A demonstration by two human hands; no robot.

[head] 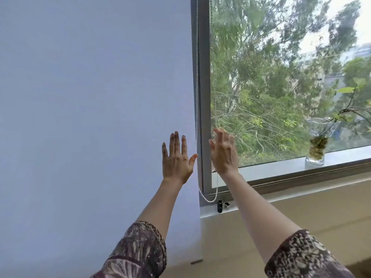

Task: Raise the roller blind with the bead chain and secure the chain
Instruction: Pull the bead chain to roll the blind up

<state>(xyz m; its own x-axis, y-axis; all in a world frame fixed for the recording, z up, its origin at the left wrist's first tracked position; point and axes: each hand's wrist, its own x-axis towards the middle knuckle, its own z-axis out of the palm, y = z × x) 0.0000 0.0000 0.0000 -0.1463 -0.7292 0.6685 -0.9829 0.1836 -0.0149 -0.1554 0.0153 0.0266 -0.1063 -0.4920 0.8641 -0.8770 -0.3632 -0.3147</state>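
Patterned sleeves (138,251) fill the bottom edge, with both bare forearms reaching up and forward toward the window. The left hand (176,157) is spread flat, fingers apart and pointing up, in front of the blind (90,107), which is fully down and covers the left part of the view past the sill. Its thumb tip is at the chain (197,97), though whether it touches cannot be told. The right hand (223,152) is also open, fingers loosely extended, palm turned toward the left, just right of the frame post (204,97); it holds nothing. The chain hangs along the blind's right edge beside the post and loops at the bottom just above the sill (281,169). A small black object (220,206) stands on the ledge by the loop. Farther right, a glass vase (317,145) with a plant cutting sits on the sill.
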